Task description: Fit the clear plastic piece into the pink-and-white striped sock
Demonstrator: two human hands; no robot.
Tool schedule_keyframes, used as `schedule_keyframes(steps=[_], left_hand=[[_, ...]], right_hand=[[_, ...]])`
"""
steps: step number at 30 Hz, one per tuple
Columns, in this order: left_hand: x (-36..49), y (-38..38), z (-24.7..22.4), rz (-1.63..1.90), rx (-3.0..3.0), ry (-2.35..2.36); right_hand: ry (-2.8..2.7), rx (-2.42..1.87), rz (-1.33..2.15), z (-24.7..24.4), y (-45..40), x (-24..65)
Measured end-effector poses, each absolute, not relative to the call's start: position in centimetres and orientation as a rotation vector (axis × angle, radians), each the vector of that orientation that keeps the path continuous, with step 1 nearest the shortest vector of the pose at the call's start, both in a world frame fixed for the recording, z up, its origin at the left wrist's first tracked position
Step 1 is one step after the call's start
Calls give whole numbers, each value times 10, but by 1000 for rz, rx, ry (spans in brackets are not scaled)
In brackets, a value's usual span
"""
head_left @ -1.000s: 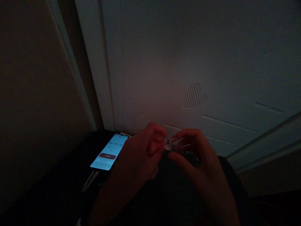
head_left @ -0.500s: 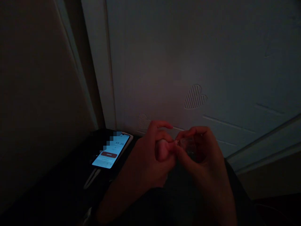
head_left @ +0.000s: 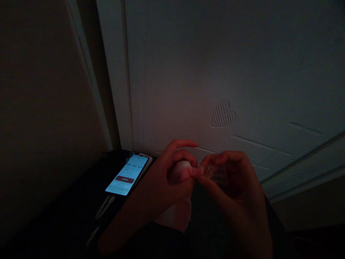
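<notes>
In the dim light, my left hand [head_left: 163,187] is closed around a pale tissue-like sheet [head_left: 178,216]. Part of it bulges between the thumb and fingers, and a torn-looking edge hangs below the palm. My right hand [head_left: 242,183] pinches a small clear cup-like piece [head_left: 217,172], glass or plastic, between thumb and fingers. A twisted bit of the sheet reaches across to the right fingertips, beside the narrow end of the clear piece. Whether the sheet goes into that piece is hidden by the fingers.
A lit phone [head_left: 125,176] showing a running timer lies on a dark surface to the left, with a white looped strap or cable [head_left: 105,207] below it. Straight ahead stands a pale panel [head_left: 175,79] with embossed hearts. Dark clothing lies beneath the hands.
More of the sheet now hangs below my left hand. The clear piece has tilted and shows more plainly. My right hand has shifted slightly right, and the view has moved a little.
</notes>
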State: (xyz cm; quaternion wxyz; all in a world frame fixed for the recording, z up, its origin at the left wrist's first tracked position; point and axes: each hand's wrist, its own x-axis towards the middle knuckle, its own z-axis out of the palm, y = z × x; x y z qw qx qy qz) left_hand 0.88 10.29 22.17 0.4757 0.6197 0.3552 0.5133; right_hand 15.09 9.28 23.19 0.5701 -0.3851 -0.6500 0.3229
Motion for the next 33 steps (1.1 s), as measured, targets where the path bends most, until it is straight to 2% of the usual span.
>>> schedule_keyframes(steps=[21,33], left_hand=[[-1,108,221,1364,1610,1104],[6,101,223,1173,1770,1151]], right_hand=[[-1685,-1123,577,244,89,164],[-1560,-1196,441,235,93,161]])
